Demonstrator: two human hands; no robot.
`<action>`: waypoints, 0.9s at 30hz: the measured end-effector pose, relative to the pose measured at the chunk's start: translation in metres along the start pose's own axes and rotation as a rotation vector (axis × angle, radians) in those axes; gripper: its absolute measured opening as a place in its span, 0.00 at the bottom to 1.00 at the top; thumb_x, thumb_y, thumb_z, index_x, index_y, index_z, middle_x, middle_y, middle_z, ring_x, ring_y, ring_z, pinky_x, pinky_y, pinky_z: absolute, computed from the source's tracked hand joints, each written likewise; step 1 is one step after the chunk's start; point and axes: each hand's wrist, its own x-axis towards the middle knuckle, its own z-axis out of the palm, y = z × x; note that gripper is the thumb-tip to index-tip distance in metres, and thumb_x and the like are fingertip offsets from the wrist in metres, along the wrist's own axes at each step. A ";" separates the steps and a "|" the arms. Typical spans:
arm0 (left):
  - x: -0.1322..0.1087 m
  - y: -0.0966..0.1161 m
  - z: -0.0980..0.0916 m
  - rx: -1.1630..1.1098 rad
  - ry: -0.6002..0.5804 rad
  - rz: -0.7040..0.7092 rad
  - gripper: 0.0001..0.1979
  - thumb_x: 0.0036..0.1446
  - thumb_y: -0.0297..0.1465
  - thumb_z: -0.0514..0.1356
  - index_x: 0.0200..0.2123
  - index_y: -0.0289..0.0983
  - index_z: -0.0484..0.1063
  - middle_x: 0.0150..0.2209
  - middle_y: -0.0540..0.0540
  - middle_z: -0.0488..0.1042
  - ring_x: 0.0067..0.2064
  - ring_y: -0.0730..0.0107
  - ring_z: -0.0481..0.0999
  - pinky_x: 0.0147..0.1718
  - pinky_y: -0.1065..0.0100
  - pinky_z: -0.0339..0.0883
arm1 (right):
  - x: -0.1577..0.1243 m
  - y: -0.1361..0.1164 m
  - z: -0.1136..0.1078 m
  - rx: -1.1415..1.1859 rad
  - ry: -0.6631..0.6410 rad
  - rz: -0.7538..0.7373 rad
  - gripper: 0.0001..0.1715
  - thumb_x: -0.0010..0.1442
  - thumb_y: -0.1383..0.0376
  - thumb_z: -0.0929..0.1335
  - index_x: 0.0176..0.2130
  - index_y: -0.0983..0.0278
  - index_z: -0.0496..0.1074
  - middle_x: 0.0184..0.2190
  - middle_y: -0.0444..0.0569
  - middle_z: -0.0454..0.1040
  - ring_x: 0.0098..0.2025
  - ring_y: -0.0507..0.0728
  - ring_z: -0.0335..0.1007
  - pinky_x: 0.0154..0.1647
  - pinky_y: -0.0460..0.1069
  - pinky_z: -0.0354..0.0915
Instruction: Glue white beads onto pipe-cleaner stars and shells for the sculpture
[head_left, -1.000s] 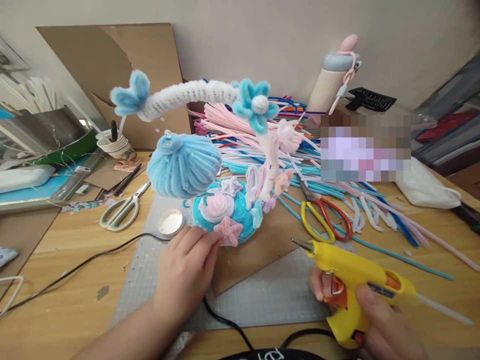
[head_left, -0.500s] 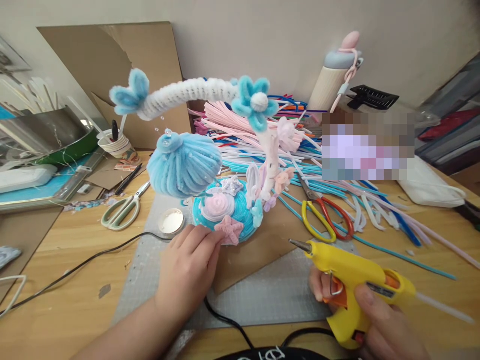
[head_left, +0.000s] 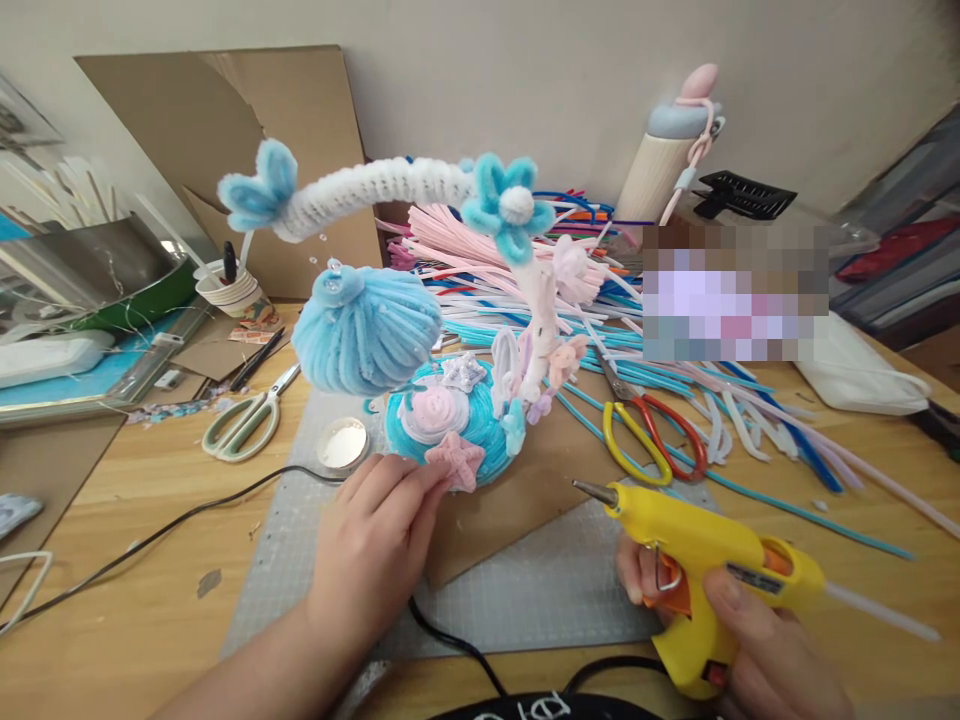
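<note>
My left hand (head_left: pixel 379 545) is closed, its fingertips pinching the edge of a pink fuzzy starfish (head_left: pixel 455 462) at the front of a round blue base (head_left: pixel 409 432). From that base rises a white pipe-cleaner stem with a blue flower (head_left: pixel 510 205), curving left into a white arch (head_left: pixel 382 190). A blue fuzzy shell (head_left: pixel 367 330) hangs below the arch's left end on beads. In my right hand (head_left: pixel 757 640) is a yellow hot glue gun (head_left: pixel 705 555), a clear glue stick out of its back. Its nozzle points left, apart from the base.
Green-handled scissors (head_left: pixel 244 425) and a small round white container (head_left: pixel 343 442) lie left of the base. Red-and-yellow-handled scissors (head_left: pixel 652 440) and many loose pipe cleaners (head_left: pixel 480 280) spread behind and right. Black cable (head_left: pixel 187 515) crosses the grey cutting mat (head_left: pixel 532 600). A bottle (head_left: pixel 660 160) stands at the back.
The glue gun has shifted very slightly left. My left hand stays at the starfish, which has moved slightly left; the shell hangs a touch further left.
</note>
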 end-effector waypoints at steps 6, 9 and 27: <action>0.001 -0.001 0.004 -0.179 -0.025 -0.186 0.06 0.59 0.26 0.60 0.40 0.38 0.73 0.37 0.46 0.76 0.39 0.65 0.75 0.38 0.63 0.70 | 0.001 0.002 0.001 -0.002 0.019 0.007 0.17 0.59 0.53 0.66 0.29 0.61 0.75 0.29 0.52 0.75 0.36 0.62 0.70 0.41 0.55 0.68; 0.002 -0.001 0.005 -0.212 -0.055 -0.245 0.05 0.59 0.26 0.59 0.39 0.39 0.72 0.37 0.47 0.76 0.39 0.66 0.75 0.37 0.64 0.70 | 0.001 0.003 0.000 -0.002 0.025 -0.001 0.17 0.59 0.53 0.66 0.28 0.61 0.75 0.28 0.52 0.74 0.35 0.62 0.70 0.41 0.56 0.68; 0.001 0.002 0.005 -0.311 -0.102 -0.463 0.13 0.56 0.29 0.61 0.44 0.41 0.64 0.34 0.51 0.73 0.32 0.70 0.71 0.27 0.69 0.63 | 0.004 -0.002 0.002 -0.016 0.077 0.001 0.19 0.55 0.51 0.67 0.25 0.61 0.76 0.23 0.53 0.71 0.28 0.63 0.67 0.26 0.55 0.67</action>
